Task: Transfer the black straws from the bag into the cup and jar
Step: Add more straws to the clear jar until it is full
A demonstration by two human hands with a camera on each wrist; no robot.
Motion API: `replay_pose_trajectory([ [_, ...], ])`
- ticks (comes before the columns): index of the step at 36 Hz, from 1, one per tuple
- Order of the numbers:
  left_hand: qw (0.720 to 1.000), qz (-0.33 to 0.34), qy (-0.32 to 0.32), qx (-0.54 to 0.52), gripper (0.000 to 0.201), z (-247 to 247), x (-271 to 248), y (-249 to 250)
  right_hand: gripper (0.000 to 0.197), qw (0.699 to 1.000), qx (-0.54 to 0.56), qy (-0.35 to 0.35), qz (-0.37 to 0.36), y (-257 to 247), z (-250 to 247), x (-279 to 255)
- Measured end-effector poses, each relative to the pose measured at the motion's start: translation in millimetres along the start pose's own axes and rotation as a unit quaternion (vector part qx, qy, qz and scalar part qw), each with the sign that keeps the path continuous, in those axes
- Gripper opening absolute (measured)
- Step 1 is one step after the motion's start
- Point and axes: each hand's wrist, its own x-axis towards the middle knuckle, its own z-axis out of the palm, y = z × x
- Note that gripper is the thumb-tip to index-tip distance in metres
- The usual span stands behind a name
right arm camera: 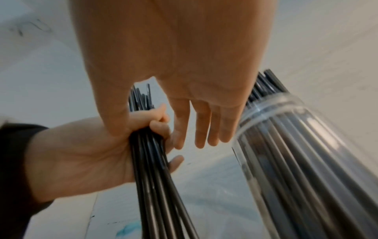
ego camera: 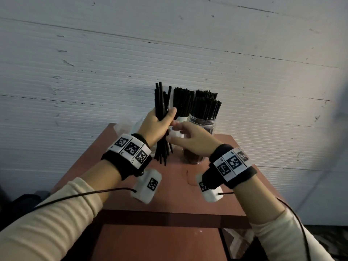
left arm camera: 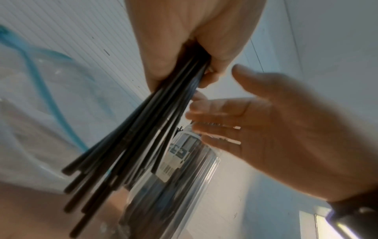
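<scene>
Bag (ego camera: 125, 127): far left on the table (ego camera: 188, 172), clear plastic slumped behind the left wrist. It looks emptied or close to it, though I can't see inside from here; in the left wrist view it's a pale blur with a blue strip.

Left hand (ego camera: 156, 125): fist wrapped round a bundle of black straws (ego camera: 162, 102), held upright and clear of the tabletop, lower ends fanning out below the palm. My read: it's gathering them so they drop in as one lot.

Loose bundle: uneven tips, some poking higher than others, so it likely needs squaring up before it goes in.

Right hand (ego camera: 185, 138): fingers straight and relaxed, holding nothing, tips just beside the left knuckles. It seems to be coming in to steady or take the bundle; whether it touches the straws, I can't tell.

Cup (ego camera: 180, 119): white, behind both hands, mostly hidden, already packed with straws.

Jar (ego camera: 204, 123): clear, furthest right, also crammed with straws; its base is covered by the right hand. A third dark cluster stands behind it, and what holds that one is out of sight.

Room left: both look full, so squeezing more in looks tight.
</scene>
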Motion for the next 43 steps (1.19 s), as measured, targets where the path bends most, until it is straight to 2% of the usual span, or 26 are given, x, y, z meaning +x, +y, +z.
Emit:
replay_pose_trajectory([
  [4,0.999,0.009,0.003,-0.046,0.018,2,-1,5,0.044,0.995,-0.086,0.023,-0.037,-9,-15,-1],
  [8,0.996,0.004,0.0,-0.092,0.013,4,0,9,0.029,0.987,-0.089,0.118,-0.056,-17,-20,4],
  [11,0.994,-0.001,-0.051,-0.092,0.01,3,-1,7,0.046,0.982,0.015,0.168,-0.081,-23,-23,9],
  [13,0.994,-0.007,-0.094,-0.046,0.011,4,-2,3,0.061,0.978,0.077,0.159,-0.11,-28,-24,12],
  [15,0.989,-0.032,-0.144,0.001,0.008,7,-5,-1,0.067,0.974,0.087,0.142,-0.155,-33,-24,15],
  [17,0.984,-0.066,-0.167,0.012,0.008,10,-8,-6,0.061,0.973,0.046,0.131,-0.183,-33,-20,20],
  [19,0.979,-0.114,-0.17,0.012,0.009,13,-11,-14,0.044,0.973,-0.028,0.121,-0.196,-28,-14,28],
  [22,0.971,-0.136,-0.192,0.044,0.02,11,-12,-19,0.031,0.966,-0.062,0.132,-0.214,-20,-7,33],
  [25,0.971,-0.13,-0.196,0.046,0.023,7,-11,-16,0.028,0.958,-0.054,0.177,-0.217,-16,-5,33],
  [29,0.969,-0.114,-0.208,0.062,0.012,6,-17,-11,0.019,0.96,-0.046,0.193,-0.196,-15,-8,35],
  [31,0.967,-0.097,-0.22,0.081,0.008,7,-18,-9,0.025,0.958,-0.055,0.203,-0.195,-16,-9,36],
  [34,0.963,-0.088,-0.241,0.085,0.023,11,-13,-8,0.031,0.96,-0.064,0.194,-0.193,-14,-9,38],
  [37,0.967,-0.058,-0.231,0.094,0.005,12,-15,-2,0.013,0.965,-0.071,0.177,-0.18,-13,-9,35],
  [40,0.955,-0.089,-0.257,0.12,0.02,10,-15,-14,0.009,0.968,-0.082,0.163,-0.174,-11,-7,33],
  [43,0.922,-0.147,-0.314,0.172,0.041,8,-10,-29,0.009,0.965,-0.072,0.186,-0.168,-7,-6,30],
])
